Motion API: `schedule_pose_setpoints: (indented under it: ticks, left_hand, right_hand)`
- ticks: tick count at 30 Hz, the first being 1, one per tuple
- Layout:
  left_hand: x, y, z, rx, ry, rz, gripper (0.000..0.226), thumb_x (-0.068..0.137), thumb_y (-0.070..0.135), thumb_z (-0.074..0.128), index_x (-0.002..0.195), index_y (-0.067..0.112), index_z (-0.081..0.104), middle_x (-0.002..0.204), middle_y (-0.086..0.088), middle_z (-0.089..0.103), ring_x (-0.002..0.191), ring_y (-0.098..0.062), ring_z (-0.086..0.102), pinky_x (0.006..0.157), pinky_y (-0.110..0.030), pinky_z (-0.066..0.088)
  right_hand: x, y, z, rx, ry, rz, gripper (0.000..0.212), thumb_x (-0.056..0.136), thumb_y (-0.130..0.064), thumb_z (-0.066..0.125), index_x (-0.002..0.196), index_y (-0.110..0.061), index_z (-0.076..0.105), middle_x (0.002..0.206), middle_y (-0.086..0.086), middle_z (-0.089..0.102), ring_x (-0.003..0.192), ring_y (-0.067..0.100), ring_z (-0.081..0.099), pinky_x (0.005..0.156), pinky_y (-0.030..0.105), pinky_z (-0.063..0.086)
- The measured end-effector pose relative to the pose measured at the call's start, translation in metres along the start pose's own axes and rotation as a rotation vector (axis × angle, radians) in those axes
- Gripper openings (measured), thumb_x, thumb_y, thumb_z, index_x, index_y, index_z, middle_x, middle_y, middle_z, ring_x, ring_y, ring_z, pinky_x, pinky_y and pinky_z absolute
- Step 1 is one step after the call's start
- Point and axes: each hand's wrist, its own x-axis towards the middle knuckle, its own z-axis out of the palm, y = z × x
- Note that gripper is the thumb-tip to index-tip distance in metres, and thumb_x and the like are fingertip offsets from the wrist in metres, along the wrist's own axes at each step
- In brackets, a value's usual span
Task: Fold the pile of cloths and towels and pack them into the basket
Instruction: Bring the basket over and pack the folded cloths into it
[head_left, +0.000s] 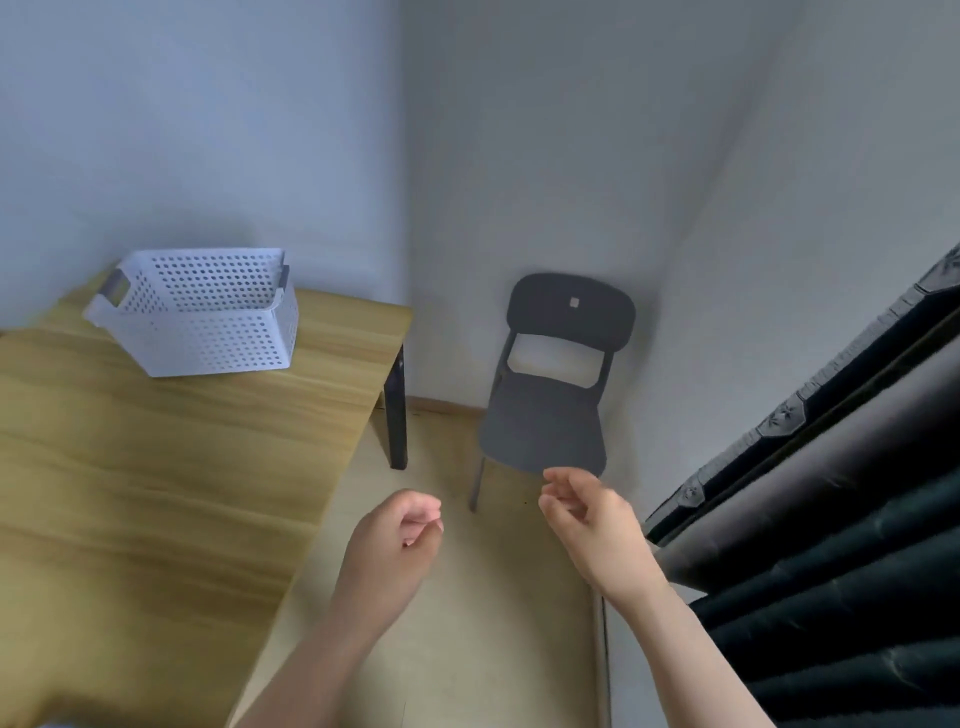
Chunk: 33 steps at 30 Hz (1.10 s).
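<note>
While both hands are hanging in the air in the lower middle of the frame, over the pale floor (467, 639), neither one is holding anything. The left hand (400, 530) is curling its fingers in toward the palm like a loose fist. The right hand (592, 519) is keeping its fingers only half bent and relaxed, apart from each other. The two hands are staying near but not touching.

The basket (218, 338) is sitting in the upper left of the frame, on the far part of the table (156, 467). It is of white plastic, rectangular, with rounded corners, and small round holes in rows are covering its walls. A grey handle (115, 287) is showing at its left end. Of its inside only the perforated walls are showing; the bottom I cannot tell.

The table top is of yellowish wood with a long streaky grain, and a black straight leg (397, 415) is standing under its far right corner.

A dark grey chair (545, 415) of smooth moulded plastic is standing in the middle right, against the plain pale wall (208, 130). Its rounded back is carrying a small pale square mark (573, 302), too small to read.

Dark padded fabric (831, 597) with a shiny, ribbed surface is filling the lower right.
</note>
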Motion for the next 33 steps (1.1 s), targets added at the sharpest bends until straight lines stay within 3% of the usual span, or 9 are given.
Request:
schedule_pose_setpoints:
  ticks: [4,10,14,18,21,26,33]
  left_hand:
    - [0.049,0.001,-0.002,-0.018,0.053,-0.031,0.019,0.085,0.008,0.06,0.09,0.026,0.065,0.092,0.012,0.069,0.086,0.003,0.063,0.081,-0.018,0.048]
    - [0.146,0.001,-0.035,0.006,0.106,-0.031,0.015,0.087,0.013,0.059,0.092,0.026,0.066,0.092,0.014,0.068,0.085,0.008,0.06,0.065,-0.002,0.041]
    - [0.211,0.008,-0.074,-0.001,0.132,-0.047,0.012,0.088,0.016,0.059,0.093,0.024,0.066,0.088,0.015,0.067,0.085,0.004,0.061,0.067,-0.007,0.04]
    - [0.251,0.009,-0.099,0.017,0.159,-0.061,0.011,0.089,0.015,0.057,0.091,0.024,0.064,0.08,0.013,0.067,0.078,0.01,0.059,0.064,-0.008,0.042]
    - [0.274,0.004,-0.115,0.027,0.201,-0.085,0.011,0.089,0.019,0.059,0.094,0.027,0.064,0.09,0.014,0.066,0.082,0.007,0.059,0.064,-0.008,0.043]
    - [0.327,-0.01,-0.144,0.011,0.305,-0.139,0.011,0.087,0.017,0.062,0.093,0.027,0.063,0.088,0.014,0.066,0.082,0.003,0.06,0.066,-0.011,0.045]
    - [0.408,-0.017,-0.177,-0.009,0.47,-0.23,0.012,0.085,0.016,0.063,0.09,0.027,0.063,0.087,0.012,0.067,0.082,-0.001,0.062,0.068,-0.014,0.045]
  right_hand:
    - [0.06,-0.007,0.01,-0.02,-0.062,-0.035,0.025,0.092,-0.02,0.057,0.117,-0.024,0.058,0.102,-0.015,0.063,0.094,-0.007,0.059,0.073,0.001,0.041]
    - [0.161,-0.044,0.044,-0.05,-0.1,-0.101,0.028,0.094,-0.024,0.054,0.121,-0.022,0.057,0.106,-0.014,0.062,0.099,-0.002,0.058,0.08,0.008,0.043]
    - [0.231,-0.091,0.068,-0.051,-0.116,-0.125,0.027,0.093,-0.024,0.055,0.12,-0.022,0.058,0.105,-0.014,0.063,0.099,-0.002,0.058,0.089,0.016,0.045]
    - [0.276,-0.121,0.092,-0.064,-0.17,-0.129,0.026,0.093,-0.024,0.055,0.12,-0.024,0.058,0.106,-0.013,0.063,0.1,-0.001,0.058,0.091,0.02,0.045]
    - [0.309,-0.137,0.11,-0.086,-0.229,-0.132,0.022,0.093,-0.025,0.055,0.115,-0.03,0.057,0.103,-0.015,0.062,0.1,0.0,0.058,0.092,0.023,0.046]
    - [0.38,-0.162,0.146,-0.084,-0.33,-0.204,0.026,0.093,-0.024,0.057,0.119,-0.025,0.057,0.104,-0.014,0.061,0.095,-0.007,0.055,0.073,0.004,0.04]
    - [0.482,-0.2,0.197,-0.061,-0.482,-0.258,0.028,0.092,-0.025,0.058,0.12,-0.024,0.058,0.107,-0.009,0.061,0.097,-0.002,0.057,0.081,0.012,0.044]
